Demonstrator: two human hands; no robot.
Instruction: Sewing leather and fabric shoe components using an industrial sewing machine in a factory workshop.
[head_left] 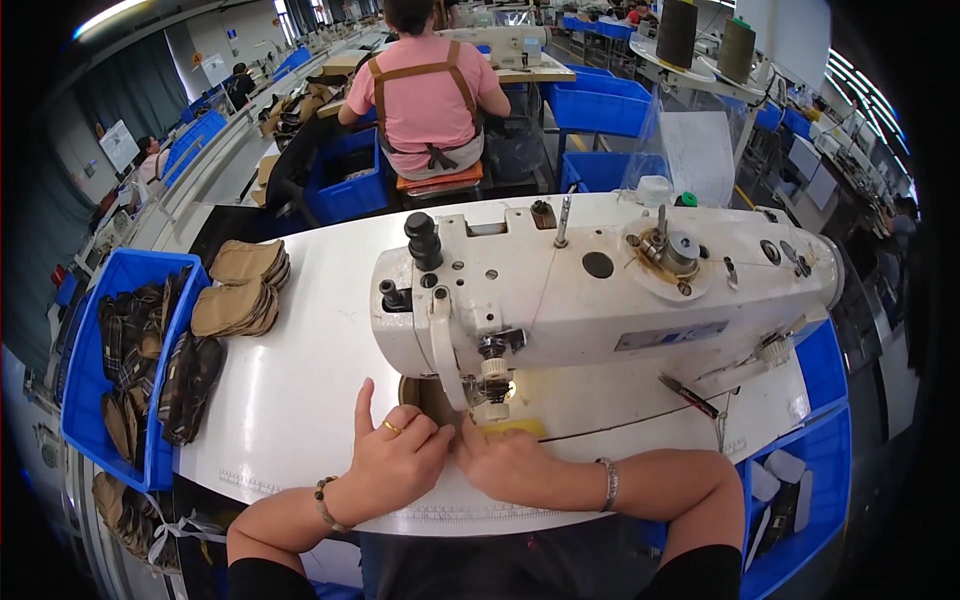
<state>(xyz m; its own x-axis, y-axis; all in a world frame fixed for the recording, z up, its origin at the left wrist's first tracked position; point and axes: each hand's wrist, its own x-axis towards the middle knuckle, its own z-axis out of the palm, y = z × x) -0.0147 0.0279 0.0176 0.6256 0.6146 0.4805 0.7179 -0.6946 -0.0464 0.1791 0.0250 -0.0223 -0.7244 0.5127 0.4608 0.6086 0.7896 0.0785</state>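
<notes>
A white sewing machine (590, 290) stands on the table before me. Under its needle end lies a curved brown fabric piece (428, 400), partly hidden by the machine head and my fingers. My left hand (395, 460) is closed at the piece's near edge, thumb and fingers pinched and one finger sticking up. My right hand (508, 464) is closed beside it, just below the needle area, its fingertips almost meeting the left ones. What lies between the fingertips is largely hidden. A yellow strip (515, 428) shows on the machine bed just beyond the right hand.
Stacked brown pieces (240, 300) lie at the table's left, beside a blue bin (165, 400) of dark plaid pieces. Black-handled snips (688, 394) rest at the right. Another blue bin (800, 500) stands lower right. Ahead sits a person in pink (430, 95); thread cones (677, 35) stand beyond.
</notes>
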